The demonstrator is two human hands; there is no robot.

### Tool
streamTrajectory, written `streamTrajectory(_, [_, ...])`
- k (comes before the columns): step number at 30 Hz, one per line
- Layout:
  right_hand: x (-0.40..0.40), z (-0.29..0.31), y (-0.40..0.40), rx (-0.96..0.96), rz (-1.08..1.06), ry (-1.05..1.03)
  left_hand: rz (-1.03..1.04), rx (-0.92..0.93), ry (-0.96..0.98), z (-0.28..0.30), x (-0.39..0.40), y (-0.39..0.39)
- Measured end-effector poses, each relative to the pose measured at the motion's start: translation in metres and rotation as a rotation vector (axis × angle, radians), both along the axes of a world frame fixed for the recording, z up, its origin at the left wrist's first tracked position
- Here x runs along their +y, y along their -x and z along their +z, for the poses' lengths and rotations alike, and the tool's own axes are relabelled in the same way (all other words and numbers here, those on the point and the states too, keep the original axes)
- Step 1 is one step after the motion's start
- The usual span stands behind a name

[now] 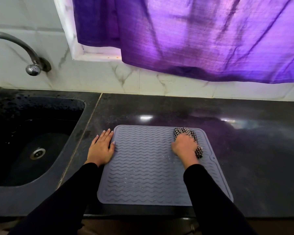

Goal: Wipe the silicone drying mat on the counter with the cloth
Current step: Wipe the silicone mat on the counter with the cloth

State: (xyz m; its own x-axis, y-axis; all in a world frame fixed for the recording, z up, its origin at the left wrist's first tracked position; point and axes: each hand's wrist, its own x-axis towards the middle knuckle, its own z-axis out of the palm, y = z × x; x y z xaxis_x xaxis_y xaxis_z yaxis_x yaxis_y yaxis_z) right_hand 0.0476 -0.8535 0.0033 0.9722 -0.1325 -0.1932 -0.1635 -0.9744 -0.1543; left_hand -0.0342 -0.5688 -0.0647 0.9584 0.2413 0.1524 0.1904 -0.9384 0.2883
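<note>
Wiping the mat

The right hand (184, 145) curls its fingers round a checkered cloth (188, 134) at the far right of the grey silicone drying mat (143, 167) on the dark counter (244, 150). The left hand (102, 148) lies flat, fingers close together, on its left edge.

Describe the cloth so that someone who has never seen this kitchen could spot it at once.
Start at the dark counter right of the sink, where a grey ridged mat lies. At the mat's far right corner, the right hand grips a bunched cloth. Its black-and-white check is the only pattern there.
</note>
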Motion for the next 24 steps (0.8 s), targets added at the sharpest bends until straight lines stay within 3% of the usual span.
streamTrajectory(5, [0.003, -0.027, 0.009, -0.123, 0.024, 0.111, 0.006, -0.016, -0.002, -0.001, 0.0, 0.0])
streamTrajectory(12, [0.001, -0.03, 0.012, -0.184, 0.036, 0.116, 0.002, -0.01, -0.008, 0.0, 0.0, 0.0])
streamTrajectory(14, [-0.01, -0.021, 0.011, -0.274, 0.001, -0.032, 0.001, -0.008, -0.006, 0.0, 0.0, 0.0])
streamTrajectory(18, [-0.054, 0.022, -0.003, -0.321, -0.301, -0.54, 0.0, -0.013, -0.001, 0.001, -0.001, 0.0])
streamTrajectory(22, [-0.065, 0.05, 0.01, -0.445, -0.244, -0.401, 0.003, -0.01, -0.002, 0.001, -0.001, 0.0])
streamTrajectory(24, [-0.056, 0.048, 0.021, -0.416, -0.147, -0.308, 0.0, -0.008, -0.008, 0.0, -0.001, 0.0])
